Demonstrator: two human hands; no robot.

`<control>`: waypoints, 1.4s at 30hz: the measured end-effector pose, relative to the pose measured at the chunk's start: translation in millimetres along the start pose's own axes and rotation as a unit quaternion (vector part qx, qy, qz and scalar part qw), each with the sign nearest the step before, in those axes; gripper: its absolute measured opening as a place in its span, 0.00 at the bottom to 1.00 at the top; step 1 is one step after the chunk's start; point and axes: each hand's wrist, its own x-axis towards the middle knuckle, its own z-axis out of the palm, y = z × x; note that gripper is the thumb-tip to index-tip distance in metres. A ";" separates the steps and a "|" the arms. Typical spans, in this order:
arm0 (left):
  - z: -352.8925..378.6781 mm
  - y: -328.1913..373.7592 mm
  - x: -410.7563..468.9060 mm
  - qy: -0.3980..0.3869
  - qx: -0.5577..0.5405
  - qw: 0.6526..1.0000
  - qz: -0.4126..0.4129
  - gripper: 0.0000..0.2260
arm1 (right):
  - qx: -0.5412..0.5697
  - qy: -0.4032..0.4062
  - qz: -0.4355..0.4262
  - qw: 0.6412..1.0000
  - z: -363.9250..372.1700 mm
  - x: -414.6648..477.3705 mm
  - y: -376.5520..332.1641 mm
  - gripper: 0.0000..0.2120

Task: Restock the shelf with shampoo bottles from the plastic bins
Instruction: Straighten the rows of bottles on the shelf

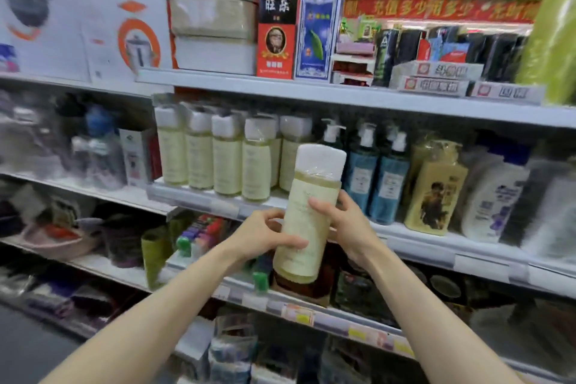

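Observation:
I hold a tall pale-yellow shampoo bottle (307, 221) with a white cap, upright and slightly tilted, in front of the middle shelf (199, 196). My left hand (265, 235) grips its lower left side. My right hand (344, 224) grips its right side, thumb across the label. Behind it on the shelf stands a row of several matching pale-yellow bottles (227, 156). A gap shows between that row and the blue pump bottles (377, 174). No plastic bin is in view.
Right of the gap stand blue pump bottles, a yellow bottle (434, 193) and white bottles (489, 199). The top shelf (311, 93) carries boxes. The lower shelf (237, 287) holds small coloured bottles. Wrapped goods fill the shelves at left.

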 end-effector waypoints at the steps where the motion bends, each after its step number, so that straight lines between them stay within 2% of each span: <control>1: -11.2 1.4 4.5 0.002 0.000 1.000 0.007 0.25 | -0.015 -0.002 -0.002 1.000 7.5 6.3 -4.6 0.20; 5: -50.2 4.9 25.1 0.036 0.018 0.999 0.027 0.32 | -0.061 0.005 -0.023 0.998 36.3 34.3 -15.1 0.25; 8: -72.0 1.8 46.1 0.054 0.032 0.997 0.042 0.30 | -0.086 0.045 -0.050 0.994 54.0 53.7 -17.4 0.20; 15: -98.9 -5.3 97.5 -0.005 0.036 0.996 0.078 0.26 | -0.105 0.118 -0.048 0.986 64.1 91.8 -9.1 0.27; 21: -97.8 -6.3 124.3 -0.004 0.005 0.994 0.113 0.23 | -0.123 0.136 -0.077 0.980 61.9 115.2 -14.9 0.19; 23: -94.9 -9.4 131.0 -0.001 -0.002 0.992 0.127 0.22 | -0.135 0.135 -0.083 0.978 61.0 119.8 -16.6 0.20; 26: -90.5 -13.9 138.5 0.006 0.020 0.988 0.151 0.26 | -0.153 0.131 -0.094 0.975 60.7 124.6 -16.3 0.24; 30: -86.4 -21.0 146.2 0.035 0.057 0.983 0.168 0.28 | -0.156 0.131 -0.113 0.972 57.4 130.2 -10.9 0.22; 37: -75.7 -24.1 151.4 0.109 0.078 0.976 0.172 0.28 | -0.157 0.129 -0.120 0.972 49.9 139.1 -5.2 0.25; 42: -69.7 -22.5 151.7 0.153 0.131 0.963 0.180 0.27 | -0.163 0.135 -0.126 0.969 45.7 144.5 2.1 0.28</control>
